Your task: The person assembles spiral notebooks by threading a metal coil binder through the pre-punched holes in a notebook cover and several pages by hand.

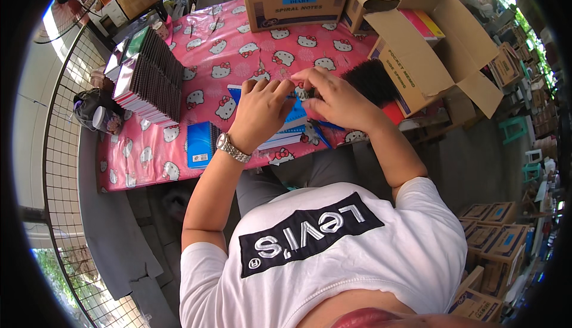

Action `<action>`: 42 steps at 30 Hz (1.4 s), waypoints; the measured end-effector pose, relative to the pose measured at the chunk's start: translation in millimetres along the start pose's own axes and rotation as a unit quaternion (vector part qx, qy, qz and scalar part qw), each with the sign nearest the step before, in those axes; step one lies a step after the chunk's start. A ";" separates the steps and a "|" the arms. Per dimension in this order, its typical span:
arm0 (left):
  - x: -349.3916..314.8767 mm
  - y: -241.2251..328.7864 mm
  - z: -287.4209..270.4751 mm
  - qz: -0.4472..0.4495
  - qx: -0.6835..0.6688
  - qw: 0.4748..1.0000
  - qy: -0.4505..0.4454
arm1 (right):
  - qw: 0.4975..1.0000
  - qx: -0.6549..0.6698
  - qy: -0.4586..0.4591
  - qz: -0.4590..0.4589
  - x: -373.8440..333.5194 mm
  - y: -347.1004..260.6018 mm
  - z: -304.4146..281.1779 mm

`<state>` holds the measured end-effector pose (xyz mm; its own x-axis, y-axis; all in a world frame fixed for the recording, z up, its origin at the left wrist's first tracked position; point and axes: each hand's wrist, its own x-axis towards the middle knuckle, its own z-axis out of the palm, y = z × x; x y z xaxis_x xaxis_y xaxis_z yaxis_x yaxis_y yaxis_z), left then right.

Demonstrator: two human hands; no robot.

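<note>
Over the near part of the table, my left hand (260,113) is closed, its fingers curled over the top of a blue notebook (293,115). My right hand (338,98) bends in from the other side, thumb and fingers pinched around a short dark wire coil (302,94) at the notebook's far edge. The fingers partly hide how the coil sits in the pages. Beneath both hands lies a small pile of white-paged blue notebooks (280,141). Left of my wrist rests a stack of blue spiral notebooks (200,144).
Tall stacks of dark spiral-bound notebooks (152,84) rise at the left. A bundle of black coils (370,82) lies right of my hand, beside an open carton (417,60). A closed carton (296,3) stands at the back of the pink patterned table (235,48). A cup (107,119) is at the left edge.
</note>
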<state>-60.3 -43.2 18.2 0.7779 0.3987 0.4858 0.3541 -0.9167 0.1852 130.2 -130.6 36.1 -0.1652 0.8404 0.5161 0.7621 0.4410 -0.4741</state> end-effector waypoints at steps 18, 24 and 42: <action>-9.3 -4.6 1.7 -0.094 -0.014 0.996 0.005 | 0.780 0.570 -0.248 0.070 24.8 79.3 -14.2; -2.7 -3.2 6.4 -0.081 -0.038 0.996 0.030 | 0.858 0.440 -0.242 0.112 27.6 73.1 -29.1; -7.5 -22.2 -2.8 -0.097 -0.096 0.990 0.036 | 0.791 0.567 -0.219 0.073 42.8 66.7 -13.7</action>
<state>-75.5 -25.9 12.8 0.6628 0.5714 0.4840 0.3830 -0.8140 0.4367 182.5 -69.5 36.4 -0.5178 0.8271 0.2187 -0.2171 0.1202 -0.9687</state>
